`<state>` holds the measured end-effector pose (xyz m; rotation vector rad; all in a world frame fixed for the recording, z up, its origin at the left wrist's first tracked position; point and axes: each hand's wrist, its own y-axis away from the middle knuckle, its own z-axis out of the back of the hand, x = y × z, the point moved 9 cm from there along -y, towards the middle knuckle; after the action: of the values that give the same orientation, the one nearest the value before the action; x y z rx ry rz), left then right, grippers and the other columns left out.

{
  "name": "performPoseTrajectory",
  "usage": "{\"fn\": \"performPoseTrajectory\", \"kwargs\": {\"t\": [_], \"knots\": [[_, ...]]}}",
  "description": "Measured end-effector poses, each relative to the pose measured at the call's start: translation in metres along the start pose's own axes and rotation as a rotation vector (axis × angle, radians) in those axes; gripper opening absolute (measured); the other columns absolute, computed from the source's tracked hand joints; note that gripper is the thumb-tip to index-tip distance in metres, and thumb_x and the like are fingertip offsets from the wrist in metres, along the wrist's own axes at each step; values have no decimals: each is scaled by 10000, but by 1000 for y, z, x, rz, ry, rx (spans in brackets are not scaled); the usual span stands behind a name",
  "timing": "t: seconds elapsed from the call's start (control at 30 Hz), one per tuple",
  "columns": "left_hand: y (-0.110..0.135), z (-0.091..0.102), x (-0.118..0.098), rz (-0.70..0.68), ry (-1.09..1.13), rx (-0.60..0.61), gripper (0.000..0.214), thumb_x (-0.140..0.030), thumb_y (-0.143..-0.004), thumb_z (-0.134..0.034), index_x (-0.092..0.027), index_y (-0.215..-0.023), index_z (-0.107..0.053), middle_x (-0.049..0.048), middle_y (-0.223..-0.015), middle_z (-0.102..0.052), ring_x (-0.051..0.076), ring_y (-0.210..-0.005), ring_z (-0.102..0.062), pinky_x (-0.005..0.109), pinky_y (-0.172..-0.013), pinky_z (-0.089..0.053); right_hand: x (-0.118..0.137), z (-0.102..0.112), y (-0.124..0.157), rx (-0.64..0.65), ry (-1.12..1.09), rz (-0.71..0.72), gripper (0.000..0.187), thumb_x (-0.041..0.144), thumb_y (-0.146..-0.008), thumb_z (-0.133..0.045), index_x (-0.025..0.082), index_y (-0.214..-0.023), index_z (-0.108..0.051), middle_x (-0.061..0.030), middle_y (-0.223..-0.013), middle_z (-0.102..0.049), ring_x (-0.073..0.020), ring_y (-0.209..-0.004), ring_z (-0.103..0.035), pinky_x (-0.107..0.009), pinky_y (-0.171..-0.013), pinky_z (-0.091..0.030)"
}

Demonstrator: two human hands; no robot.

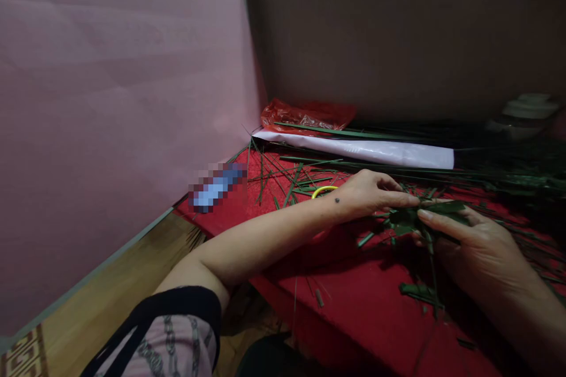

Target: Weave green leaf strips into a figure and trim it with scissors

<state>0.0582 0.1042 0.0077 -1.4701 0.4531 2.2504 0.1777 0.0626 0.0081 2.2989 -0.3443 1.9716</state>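
Pink covers the wall (124, 100) on the left, running down to a tan floor (115, 277) with a patterned border at its near left corner. Next comes a printed sleeve (163, 336) with a dark cuff, and out of it a bare left arm (260, 241) stretches rightward across the red surface (354, 288). Beyond that arm, at the surface's left end, lies a bluish object (212, 191), too blurred to name. Green strips (293, 185) lie scattered to the right of it, crossing one another at all angles. Farther back, a crumpled red plastic bag (309, 113) sits against the dark backdrop (398, 41), with a long, pale wrapper (375, 148) stretched out in front of it toward the right. A yellow ring (325, 188) peeps out from behind the forearm; the rest of it is hidden.

Right of centre, the left hand (369, 191) reaches over with its fingertips closed on a small bunch of green leaves (402, 218). Those leaves are held just above the surface, between both hands, a thin stem hanging beneath. The right hand (481, 247) grips them from the other side, thumb on top, its tip near the left fingertips. Below, on the near side, lies a loose green piece (418, 291). At far right, a pale-lidded container (530, 107) stands dimly behind a dark heap of greenery (526, 177).
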Motion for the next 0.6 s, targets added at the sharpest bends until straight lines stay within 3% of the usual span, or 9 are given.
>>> {"fn": "performPoseTrajectory", "kwargs": {"t": [0.07, 0.2, 0.33, 0.47, 0.6], "knots": [[-4, -5, -2, -24, 119, 17, 370, -448, -631, -647, -113, -784, -622, 2, -720, -580, 102, -667, -523, 243, -627, -429, -4, 0, -1, 25, -8, -2, 65, 233, -450, -656, 225, -510, -634, -5, -540, -610, -175, -426, -551, -290, -385, -489], [-5, -14, 1, -30, 337, -2, 257, -309, -590, -689, -115, -734, -598, -13, -685, -568, 82, -624, -507, 240, -618, -421, -9, -1, -1, 67, 13, 7, 78, 248, -464, -675, 235, -531, -638, 4, -534, -605, -176, -416, -548, -287, -373, -481], [-2, -19, 11, 3, 494, -33, 258, -294, -573, -700, -123, -712, -567, -24, -639, -549, 76, -553, -492, 232, -541, -411, -18, -2, 0, 88, 15, -34, 116, 262, -457, -694, 233, -563, -659, -1, -562, -619, -177, -434, -565, -275, -384, -493], [1, -15, 15, -27, 453, -52, 279, -341, -588, -700, -125, -706, -568, -22, -643, -550, 73, -562, -489, 222, -541, -401, -41, 0, 0, 123, -17, -164, 220, 234, -435, -720, 235, -651, -684, -9, -652, -656, -196, -527, -618, -269, -471, -534], [1, -11, 13, -84, 341, -41, 251, -353, -644, -658, -131, -717, -566, -17, -694, -561, 77, -629, -500, 221, -605, -417, -46, 0, 2, 131, 14, -177, 247, 235, -445, -730, 256, -688, -692, -7, -681, -667, -185, -527, -615, -241, -446, -519]]}}
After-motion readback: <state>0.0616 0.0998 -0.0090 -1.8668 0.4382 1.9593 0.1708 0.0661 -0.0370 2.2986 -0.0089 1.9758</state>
